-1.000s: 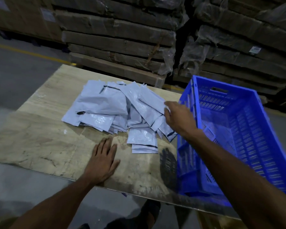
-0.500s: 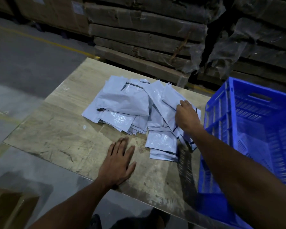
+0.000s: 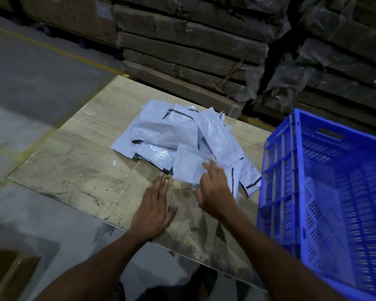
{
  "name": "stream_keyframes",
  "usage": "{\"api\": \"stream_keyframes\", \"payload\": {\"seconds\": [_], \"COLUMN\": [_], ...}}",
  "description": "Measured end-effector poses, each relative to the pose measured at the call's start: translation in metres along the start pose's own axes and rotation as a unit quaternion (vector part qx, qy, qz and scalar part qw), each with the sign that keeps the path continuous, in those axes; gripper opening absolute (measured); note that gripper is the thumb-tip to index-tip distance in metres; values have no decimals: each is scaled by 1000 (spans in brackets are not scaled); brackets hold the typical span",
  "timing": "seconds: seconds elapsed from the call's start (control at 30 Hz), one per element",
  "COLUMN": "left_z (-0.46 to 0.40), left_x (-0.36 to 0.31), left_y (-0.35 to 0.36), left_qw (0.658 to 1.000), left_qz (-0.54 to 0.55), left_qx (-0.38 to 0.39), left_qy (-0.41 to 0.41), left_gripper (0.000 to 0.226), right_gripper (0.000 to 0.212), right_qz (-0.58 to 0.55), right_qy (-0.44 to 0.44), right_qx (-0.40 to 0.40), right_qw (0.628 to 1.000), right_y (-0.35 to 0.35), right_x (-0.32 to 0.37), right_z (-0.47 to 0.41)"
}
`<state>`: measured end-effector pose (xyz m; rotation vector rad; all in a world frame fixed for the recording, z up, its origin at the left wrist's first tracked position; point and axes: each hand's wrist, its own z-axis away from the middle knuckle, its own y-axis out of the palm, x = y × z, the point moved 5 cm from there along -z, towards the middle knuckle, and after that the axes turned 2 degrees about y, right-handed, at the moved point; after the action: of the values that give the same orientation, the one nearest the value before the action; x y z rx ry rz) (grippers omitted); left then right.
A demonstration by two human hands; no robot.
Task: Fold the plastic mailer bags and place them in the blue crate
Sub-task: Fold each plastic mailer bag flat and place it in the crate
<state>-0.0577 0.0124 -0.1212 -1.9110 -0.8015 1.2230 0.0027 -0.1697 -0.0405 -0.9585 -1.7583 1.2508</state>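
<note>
Right hand (image 3: 215,190) pinches one mailer bag (image 3: 188,164) at frame centre
Left hand (image 3: 153,211) flat, fingers straight, on bare surface (image 3: 74,170) near its edge; blue crate (image 3: 334,192) right

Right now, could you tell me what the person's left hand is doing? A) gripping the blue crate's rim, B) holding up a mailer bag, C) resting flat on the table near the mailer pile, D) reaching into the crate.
C: the left hand lies flat with straight fingers on the table, while the right hand holds a mailer bag.
</note>
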Motion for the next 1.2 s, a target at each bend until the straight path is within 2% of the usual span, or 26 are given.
{"api": "stream_keyframes", "payload": {"seconds": [0.1,0.17,0.3,0.4,0.47,0.6,0.67,0.73,0.83,0.9,0.97,1.07,1.13,1.2], "left_z": [14,26,36,36,38,42,42,40,31,22,14,16,19,22], "left_x": [11,20,41,49,61,86,95,97,101,98,76,6,-23,-28], "left_y": [-14,-21,-31,-36,-41,-56,-60,-65,-72,-75,-68,-35,-6,14], "left_qw": [987,986,993,990,976,939,934,928,930,942,961,976,976,977], "left_qz": [141,149,82,15,-41,-142,-149,-150,-141,-160,-158,-70,-51,-79], "left_qx": [-64,-68,7,64,123,202,220,241,248,234,185,102,134,142], "left_qy": [-47,-10,85,129,177,239,238,240,233,178,130,177,166,140], "left_gripper": [88,84,76,86,98,93,96,95,80,80,78,40,48,52], "right_gripper": [28,25,13,27,32,23,27,40,54,54,55,52,51,52], "right_qz": [3,8,-15,1,-6,-53,-100,-125,-68,-45,-64,-123,-114,-64], "right_qy": [-20,-29,-27,-2,21,36,56,108,133,112,100,101,124,127], "right_qx": [61,86,87,83,70,50,33,37,53,68,82,71,72,84], "right_qw": [998,996,996,997,997,997,993,986,987,990,990,985,983,986], "right_y": [23,38,63,64,63,67,67,66,68,72,75,78,82,86], "right_x": [41,59,87,105,117,132,134,125,97,83,77,75,68,62], "right_z": [40,59,83,88,87,87,87,89,97,105,110,109,109,112]}}
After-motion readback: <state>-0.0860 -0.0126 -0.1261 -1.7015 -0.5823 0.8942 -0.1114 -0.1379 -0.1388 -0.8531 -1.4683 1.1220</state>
